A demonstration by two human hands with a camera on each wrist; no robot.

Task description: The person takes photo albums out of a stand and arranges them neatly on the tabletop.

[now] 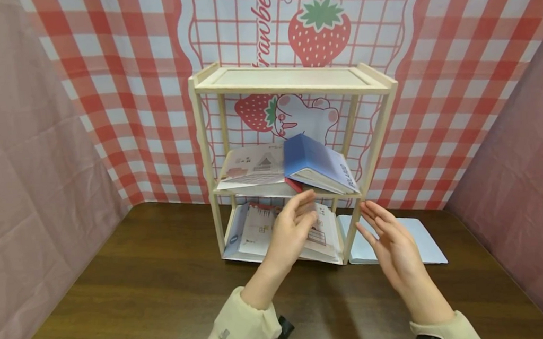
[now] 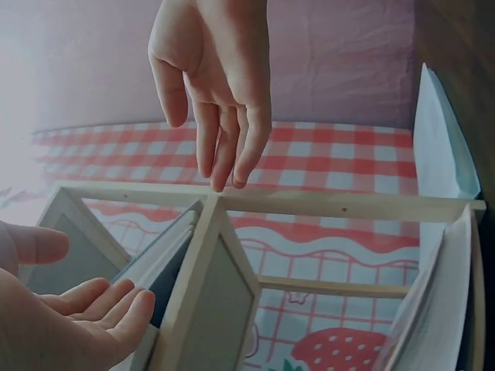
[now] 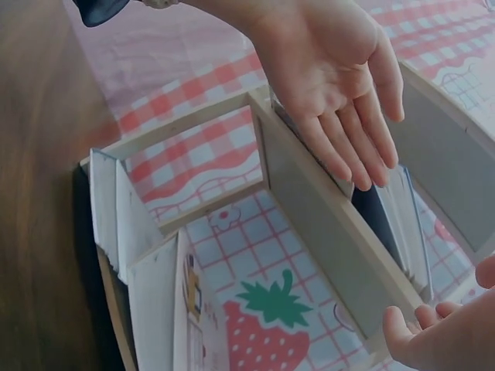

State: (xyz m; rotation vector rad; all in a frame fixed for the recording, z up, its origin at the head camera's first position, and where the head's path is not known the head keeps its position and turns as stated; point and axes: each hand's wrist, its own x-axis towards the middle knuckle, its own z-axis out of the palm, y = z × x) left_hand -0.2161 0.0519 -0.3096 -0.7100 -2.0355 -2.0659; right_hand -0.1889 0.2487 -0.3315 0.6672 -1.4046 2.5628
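My left hand (image 1: 292,230) hovers in front of the middle board of a small wooden shelf (image 1: 294,89), its fingers extended and nothing in its grasp. Beside the shelf's right front post is my right hand (image 1: 394,245), fingers spread and fairly straight, also holding nothing; whether its fingertips touch the post I cannot tell. On the middle board, a blue book (image 1: 316,158) lies tilted, spine up, partly over an open picture book (image 1: 252,168). Another open book (image 1: 256,233) fills the lower level, partly hidden behind my left hand. Both palms show in the left wrist and right wrist views.
A light blue book (image 1: 422,237) lies on the brown wooden table (image 1: 133,292) to the shelf's right. Behind the shelf hangs a red-and-white checked cloth (image 1: 153,120) with strawberries. Pinkish curtains (image 1: 26,157) close off both sides.
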